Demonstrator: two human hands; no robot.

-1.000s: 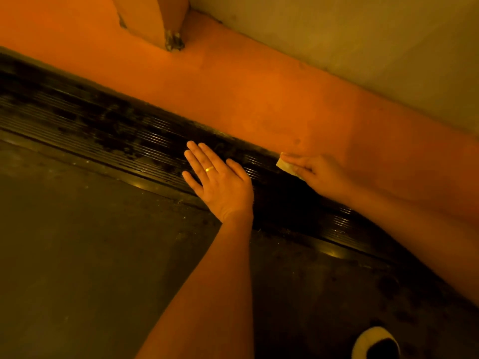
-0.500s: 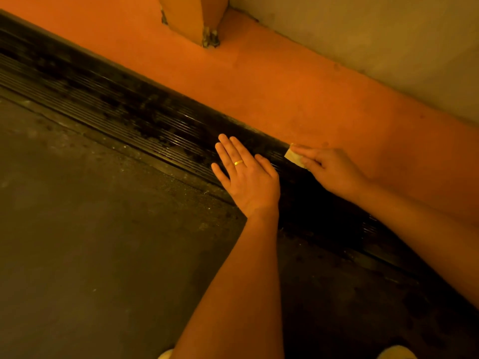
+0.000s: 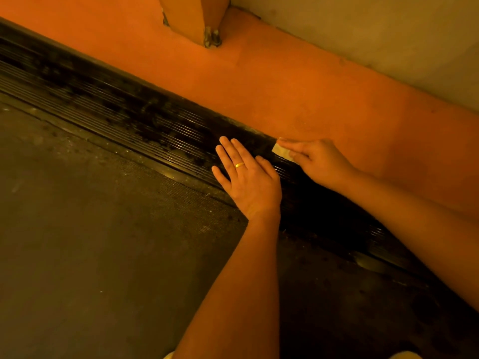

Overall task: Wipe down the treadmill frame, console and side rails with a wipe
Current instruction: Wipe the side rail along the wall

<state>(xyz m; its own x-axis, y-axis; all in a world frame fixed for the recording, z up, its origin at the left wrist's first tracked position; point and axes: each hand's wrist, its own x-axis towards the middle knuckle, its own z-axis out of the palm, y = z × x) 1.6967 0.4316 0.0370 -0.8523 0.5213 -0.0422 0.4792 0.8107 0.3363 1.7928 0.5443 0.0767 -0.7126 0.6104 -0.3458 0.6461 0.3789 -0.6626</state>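
Observation:
The treadmill's black ribbed side rail (image 3: 145, 120) runs diagonally from upper left to lower right, dusty and smeared along its left stretch. My left hand (image 3: 247, 177), with a gold ring, lies flat with straight fingers on the rail. Just to its right, my right hand (image 3: 318, 159) pinches a small folded pale wipe (image 3: 281, 151) and presses it against the rail's outer edge. The grey walking belt (image 3: 103, 242) fills the lower left.
An orange floor strip (image 3: 285, 81) lies beyond the rail, with a pale wall (image 3: 388, 35) behind it. An orange post foot (image 3: 199, 24) stands on the floor at the top. Light shoe tips (image 3: 404, 354) show at the bottom edge.
The view has shifted, so the rail and both hands sit further right in the frame. My right hand with the wipe has stayed just right of my flat left hand on the rail.

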